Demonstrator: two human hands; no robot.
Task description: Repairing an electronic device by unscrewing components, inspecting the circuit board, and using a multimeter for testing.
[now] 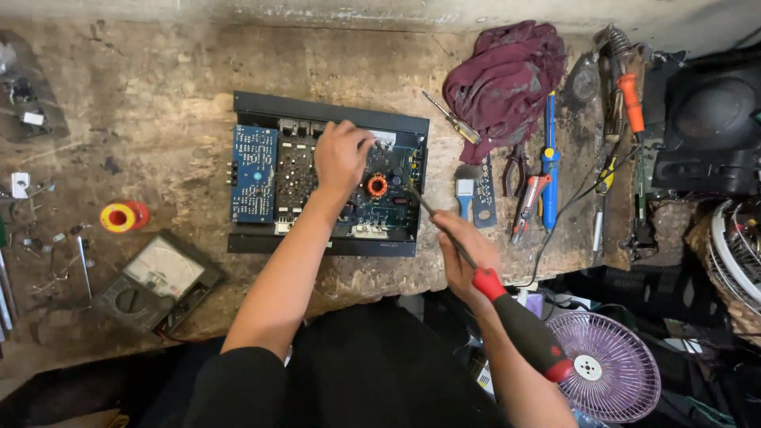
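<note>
We look down on a worn brown wooden surface (158, 95). At its centre lies an open black metal chassis (329, 111), a shallow tray w/ a blue circuit board (254, 173) at its left end, dark boards w/ small parts in the middle, and an orange copper-wound ring coil (377, 185) toward its right. A small white label sits near the chassis's back wall, beside our left fingers; print too small to tell.

Our left hand (341, 154) rests on the boards inside, fingers curled down on the parts near the back wall; whether it pinches anything we can't tell. Our right hand (464, 250) is clenched on a long screwdriver w/ red-and-black handle (519, 321). Its long axis runs diagonally: handle low right toward us, thin shaft pointing up-left, tip at the chassis's right part just right of the coil.

Left of the chassis: a red-and-yellow tape roll (120, 216) and a grey analogue meter (161, 277). Right: a maroon crumpled rag (507, 79), a small blue-handled brush (465, 190), a blue hand tool (549, 162).
</note>
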